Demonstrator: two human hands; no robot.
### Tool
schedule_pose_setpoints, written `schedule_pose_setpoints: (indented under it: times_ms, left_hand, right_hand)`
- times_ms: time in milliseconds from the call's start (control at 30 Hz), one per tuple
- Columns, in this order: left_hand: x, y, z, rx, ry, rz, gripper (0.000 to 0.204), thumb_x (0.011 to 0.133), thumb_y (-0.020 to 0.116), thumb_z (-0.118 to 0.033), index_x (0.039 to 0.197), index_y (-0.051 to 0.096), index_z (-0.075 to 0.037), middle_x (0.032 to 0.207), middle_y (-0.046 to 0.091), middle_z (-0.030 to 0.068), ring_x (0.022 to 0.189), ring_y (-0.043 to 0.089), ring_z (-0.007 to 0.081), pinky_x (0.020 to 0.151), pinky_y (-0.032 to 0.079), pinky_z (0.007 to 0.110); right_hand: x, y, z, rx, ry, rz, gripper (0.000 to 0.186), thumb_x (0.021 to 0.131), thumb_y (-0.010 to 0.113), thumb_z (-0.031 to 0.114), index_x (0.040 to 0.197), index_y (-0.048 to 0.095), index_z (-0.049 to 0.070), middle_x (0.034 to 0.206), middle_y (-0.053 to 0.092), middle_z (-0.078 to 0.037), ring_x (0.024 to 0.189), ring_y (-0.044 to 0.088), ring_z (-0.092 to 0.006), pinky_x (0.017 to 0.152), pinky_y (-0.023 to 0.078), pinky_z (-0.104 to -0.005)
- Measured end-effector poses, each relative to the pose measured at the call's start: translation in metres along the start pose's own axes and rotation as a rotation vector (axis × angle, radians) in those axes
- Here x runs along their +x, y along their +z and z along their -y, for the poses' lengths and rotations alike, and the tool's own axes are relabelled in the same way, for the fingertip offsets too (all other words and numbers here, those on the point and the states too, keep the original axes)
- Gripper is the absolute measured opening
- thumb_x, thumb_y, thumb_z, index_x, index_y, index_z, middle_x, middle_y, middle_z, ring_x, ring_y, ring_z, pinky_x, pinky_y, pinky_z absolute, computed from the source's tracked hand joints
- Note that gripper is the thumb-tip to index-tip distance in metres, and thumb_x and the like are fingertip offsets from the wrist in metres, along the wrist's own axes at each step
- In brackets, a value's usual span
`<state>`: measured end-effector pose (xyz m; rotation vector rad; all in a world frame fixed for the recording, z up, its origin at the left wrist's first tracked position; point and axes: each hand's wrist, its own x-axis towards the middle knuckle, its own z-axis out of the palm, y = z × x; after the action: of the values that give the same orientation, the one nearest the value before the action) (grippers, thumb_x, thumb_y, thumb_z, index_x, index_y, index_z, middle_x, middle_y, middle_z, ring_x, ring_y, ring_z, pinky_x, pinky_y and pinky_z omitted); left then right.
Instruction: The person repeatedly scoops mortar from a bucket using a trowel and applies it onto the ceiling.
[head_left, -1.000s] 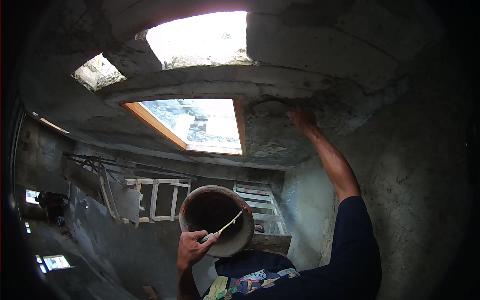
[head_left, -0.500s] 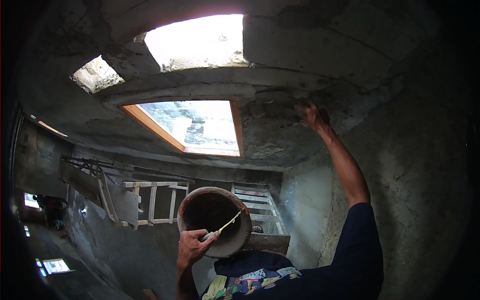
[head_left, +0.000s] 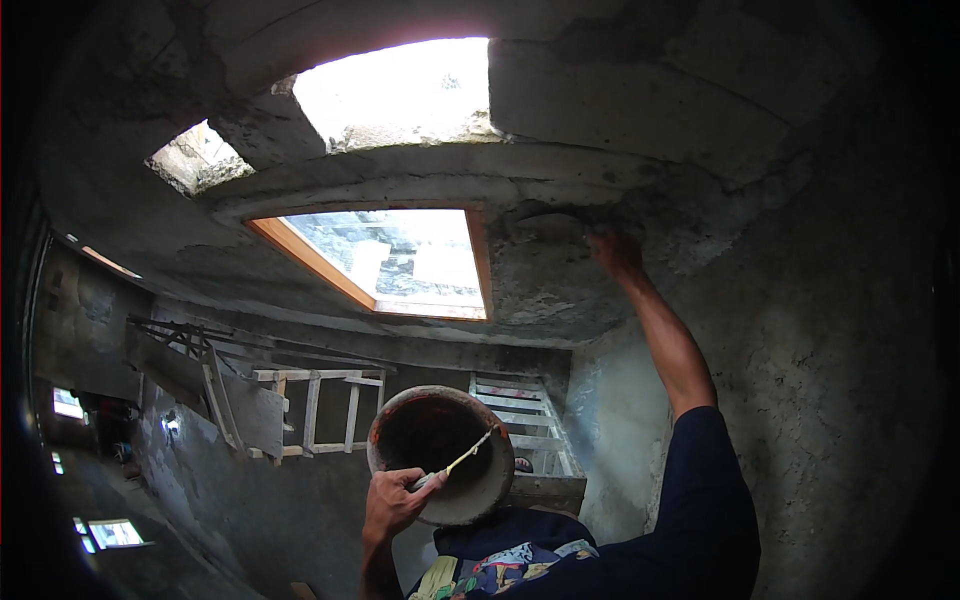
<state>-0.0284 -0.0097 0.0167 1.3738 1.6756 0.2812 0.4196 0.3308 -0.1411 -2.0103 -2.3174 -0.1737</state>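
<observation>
A round mortar-stained bucket (head_left: pixel 385 415) with an orange-tinged rim is at my front, its dark inside facing up. My left hand (head_left: pixel 396 500) is closed at the bucket's near-left rim, on its thin pale handle (head_left: pixel 463 459), which lies across the opening. My right arm reaches up to the rough grey wall (head_left: pixel 540 275), right of the wood-framed window (head_left: pixel 481 260). My right hand (head_left: pixel 617 255) is closed on a dark trowel (head_left: pixel 548 215), whose curved blade edge is hard to tell from the shaded wall. What lies deep in the bucket is too dark to see.
Two bright openings, a large one (head_left: pixel 405 90) and a small one (head_left: pixel 200 158), pierce the wall above the window. Below stand a wooden ladder-like frame (head_left: pixel 313 412) and a slatted wooden piece (head_left: pixel 520 415), with a foot beside it. Boards (head_left: pixel 262 418) lean at the left.
My right hand and the trowel have moved down the wall and slightly left. The whole view has shifted a little. My left hand keeps its hold on the bucket.
</observation>
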Motion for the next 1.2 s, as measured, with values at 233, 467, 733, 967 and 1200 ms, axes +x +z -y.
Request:
schedule_pose_setpoints:
  times_ms: [233, 467, 733, 967, 1200]
  left_hand:
    - [0.002, 0.000, -0.003, -0.045, -0.014, 0.001, 0.046, 0.086, 0.068, -0.046, 0.070, 0.069, -0.003, 0.048, 0.053, 0.0084, 0.042, 0.047, 0.0141, 0.045, 0.037, 0.032]
    - [0.003, -0.004, -0.013, 0.056, 0.066, -0.014, 0.045, 0.086, 0.069, -0.045, 0.072, 0.070, -0.002, 0.050, 0.053, 0.0100, 0.042, 0.047, 0.0144, 0.045, 0.037, 0.033]
    - [0.001, -0.001, -0.016, 0.003, 0.159, -0.059, 0.046, 0.089, 0.068, -0.042, 0.070, 0.064, 0.000, 0.049, 0.046, 0.0110, 0.044, 0.036, 0.0131, 0.044, 0.032, 0.035]
    - [0.007, 0.009, -0.015, -0.052, 0.326, -0.075, 0.043, 0.096, 0.059, -0.036, 0.078, 0.061, 0.002, 0.055, 0.047, 0.0184, 0.043, 0.039, 0.0193, 0.046, 0.033, 0.038]
    - [-0.002, 0.014, -0.037, -0.139, 0.377, -0.093, 0.043, 0.099, 0.055, -0.036, 0.079, 0.058, 0.003, 0.056, 0.048, 0.0188, 0.045, 0.039, 0.0191, 0.047, 0.033, 0.038]
  right_hand:
    - [0.001, -0.060, -0.013, -0.047, -0.151, -0.284, 0.028, 0.085, 0.064, 0.017, 0.113, 0.068, 0.012, 0.111, 0.064, -0.017, 0.088, 0.067, -0.0366, 0.071, 0.056, -0.0458]
    - [-0.035, -0.092, -0.028, 0.001, -0.033, -0.160, 0.036, 0.081, 0.071, 0.017, 0.117, 0.066, 0.014, 0.112, 0.062, -0.016, 0.092, 0.066, -0.0353, 0.073, 0.056, -0.0443]
    - [-0.154, -0.155, -0.011, 0.303, 0.130, -0.074, 0.047, 0.078, 0.075, 0.024, 0.122, 0.063, 0.013, 0.104, 0.062, -0.016, 0.088, 0.065, -0.0342, 0.074, 0.053, -0.0419]
    - [-0.301, -0.257, 0.009, 0.646, 0.272, 0.395, 0.052, 0.070, 0.079, 0.027, 0.115, 0.068, 0.005, 0.101, 0.070, -0.015, 0.089, 0.070, -0.0223, 0.079, 0.054, -0.0331]
    - [-0.343, -0.272, 0.078, 0.556, -0.074, 0.521, 0.047, 0.072, 0.075, 0.027, 0.114, 0.067, 0.007, 0.098, 0.069, -0.014, 0.086, 0.069, -0.0270, 0.079, 0.054, -0.0382]
